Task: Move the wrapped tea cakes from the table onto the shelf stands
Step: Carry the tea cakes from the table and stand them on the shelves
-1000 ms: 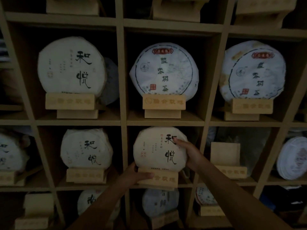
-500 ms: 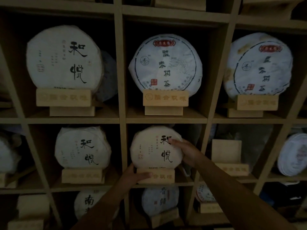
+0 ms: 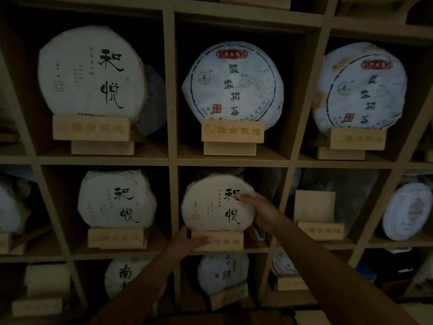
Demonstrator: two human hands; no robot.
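Observation:
A round tea cake [image 3: 210, 205] in pale paper with black characters stands upright on a wooden stand [image 3: 222, 241] in the middle cubby of the shelf. My right hand [image 3: 260, 209] grips the cake's right edge, thumb across its front. My left hand [image 3: 189, 241] holds the stand's left end, thumb over its front face. The cake's bottom edge sits behind the stand's front board.
The wooden shelf grid [image 3: 172, 160] holds more wrapped cakes on stands: one at left [image 3: 117, 200], three above [image 3: 91, 73] [image 3: 234, 83] [image 3: 360, 87]. A bare stand [image 3: 316, 214] sits in the cubby to the right. Lower cubbies hold other cakes [image 3: 222, 273].
The camera has moved closer and slightly down toward the shelf. Both hands keep their hold on cake and stand; the cake sits a little deeper in the cubby.

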